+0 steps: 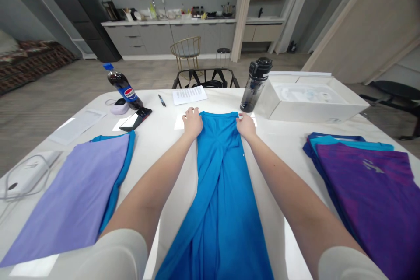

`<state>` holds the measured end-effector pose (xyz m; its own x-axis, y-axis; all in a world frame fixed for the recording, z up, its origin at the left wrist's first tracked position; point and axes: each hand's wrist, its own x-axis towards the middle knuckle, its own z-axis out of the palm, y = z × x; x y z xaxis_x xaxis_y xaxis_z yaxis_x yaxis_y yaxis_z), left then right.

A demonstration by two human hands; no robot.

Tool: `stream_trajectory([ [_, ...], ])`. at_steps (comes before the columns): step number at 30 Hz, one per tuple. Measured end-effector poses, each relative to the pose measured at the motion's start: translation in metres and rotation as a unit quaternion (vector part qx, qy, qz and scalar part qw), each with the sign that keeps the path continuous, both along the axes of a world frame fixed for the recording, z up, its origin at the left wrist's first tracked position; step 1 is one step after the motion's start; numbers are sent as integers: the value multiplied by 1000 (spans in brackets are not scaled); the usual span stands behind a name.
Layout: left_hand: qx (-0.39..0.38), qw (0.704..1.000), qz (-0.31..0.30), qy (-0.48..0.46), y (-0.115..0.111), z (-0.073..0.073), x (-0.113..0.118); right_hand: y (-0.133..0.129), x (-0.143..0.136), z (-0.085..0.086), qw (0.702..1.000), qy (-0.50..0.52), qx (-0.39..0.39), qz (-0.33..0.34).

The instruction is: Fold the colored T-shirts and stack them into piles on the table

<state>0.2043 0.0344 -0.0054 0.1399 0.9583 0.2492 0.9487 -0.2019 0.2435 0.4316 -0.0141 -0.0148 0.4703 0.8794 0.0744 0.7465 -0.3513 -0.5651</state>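
A pair of bright blue pants [226, 170] lies lengthwise on the white table, its waistband at the far end and the legs running toward me. The cloth has folds down the middle and drops out of view at the bottom. At the waistband's left corner, my left hand [193, 121] is closed on the edge with its fingers curled. My right hand [246, 125] pinches the opposite corner between thumb and fingers. Both arms reach straight forward, one on each side of the garment.
Left are folded lavender and blue clothes [82, 183], a white device with a cable [26, 175], a phone [136, 119] and a cola bottle [126, 89]. Behind lie a pen [162, 100] and paper [190, 95]. Right are a dark tumbler [254, 85], a white box [305, 109] and folded purple clothes [374, 192].
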Motion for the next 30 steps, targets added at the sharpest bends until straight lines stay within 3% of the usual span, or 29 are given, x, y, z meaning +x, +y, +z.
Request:
stream_trajectory([
  [3,26,991,-129,-18,-28,-7,2,-26,-17,-7,995,-82,42,42],
  [5,-4,981,-192,-14,-50,-15,0,-52,-32,-11,983,-121,63,123],
  [8,-63,976,-206,15,-80,-31,-4,-88,-50,-18,964,-149,30,217],
  [13,-56,979,-187,52,-96,-48,-9,-116,-55,-30,963,-176,-45,198],
  [17,-44,980,-185,65,-98,-43,-8,-115,-53,-31,963,-188,-54,187],
  [20,-16,976,-210,56,-115,-36,-11,-112,-53,-33,964,-184,-52,185],
  [25,-40,972,-230,-11,-180,-26,-35,-112,-52,-35,969,-167,-22,180],
  [30,-54,981,-182,-43,-258,-12,-80,-131,-56,-23,966,-171,125,150],
])
